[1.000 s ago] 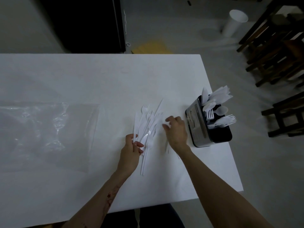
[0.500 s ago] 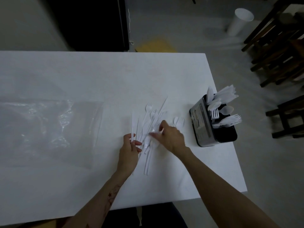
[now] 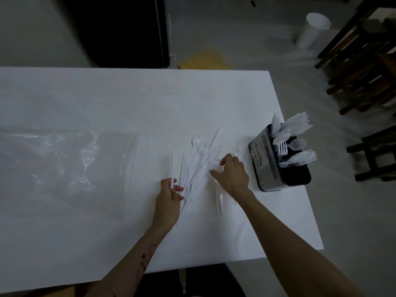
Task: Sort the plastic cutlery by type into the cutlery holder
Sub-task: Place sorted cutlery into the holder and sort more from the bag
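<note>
A loose pile of white plastic cutlery, forks and knives, lies on the white table right of centre. My left hand sits at the pile's near left edge, fingers closed on a thin white knife that points away from me. My right hand rests on the pile's right side, fingers pinching a white piece; which kind is hidden by the hand. The black and silver cutlery holder stands near the table's right edge, with spoons, forks and knives sticking up in it.
A flat clear plastic bag lies on the left half of the table. Two white pieces lie under my right wrist. Beyond the right edge are dark wooden chairs and a white cup on the floor.
My right hand slid from the pile's middle back to its right side, closer to the holder. My left hand stays at the pile's left edge, holding the knife.
</note>
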### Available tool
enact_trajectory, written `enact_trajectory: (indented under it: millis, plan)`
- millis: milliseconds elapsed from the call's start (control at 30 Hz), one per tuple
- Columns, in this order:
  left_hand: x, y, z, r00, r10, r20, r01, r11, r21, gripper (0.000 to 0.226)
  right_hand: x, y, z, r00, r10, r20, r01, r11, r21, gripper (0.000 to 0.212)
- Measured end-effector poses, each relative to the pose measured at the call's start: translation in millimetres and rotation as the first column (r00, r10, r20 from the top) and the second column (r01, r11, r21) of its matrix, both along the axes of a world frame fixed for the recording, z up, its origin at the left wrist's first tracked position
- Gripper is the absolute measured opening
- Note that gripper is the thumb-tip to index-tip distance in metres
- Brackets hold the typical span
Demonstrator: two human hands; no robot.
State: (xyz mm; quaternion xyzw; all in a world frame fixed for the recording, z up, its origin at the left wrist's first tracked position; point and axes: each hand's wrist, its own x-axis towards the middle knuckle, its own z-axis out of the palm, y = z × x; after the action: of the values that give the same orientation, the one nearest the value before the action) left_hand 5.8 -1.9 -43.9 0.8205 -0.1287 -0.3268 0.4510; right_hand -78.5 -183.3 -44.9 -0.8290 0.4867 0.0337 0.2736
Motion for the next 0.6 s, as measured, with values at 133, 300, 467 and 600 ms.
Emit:
enact_trajectory:
  millis: [133,300,467,600]
  plan:
    - [0.8,3.2,0.8,0.999,0.001,0.041,-0.003,0.999,0.045,0.032,17.4,25.6,-0.8,0.997,0.042,-0.065,-0.038,0.997,0.071,0.050]
    - [4.4,8.7,-0.3,1.000,0.023,0.018,-0.023,0.999,0.025,0.025,28.4,33.4,-4.8,0.995,-0.087,-0.050,0.096,0.971,0.217,0.038]
    - [6.6,13.1,-2.7,0.999,0.027,-0.035,-0.026,1.000,0.012,0.017,22.4,16.0,2.8,0.946,-0.309,0.100,0.216,0.828,0.518,0.028]
    - [6.3,12.0,-0.3,0.994,0.049,-0.099,-0.055,0.997,-0.061,0.015,15.3,7.3,14.0,0.919,-0.372,0.131,0.262,0.825,0.501,0.022]
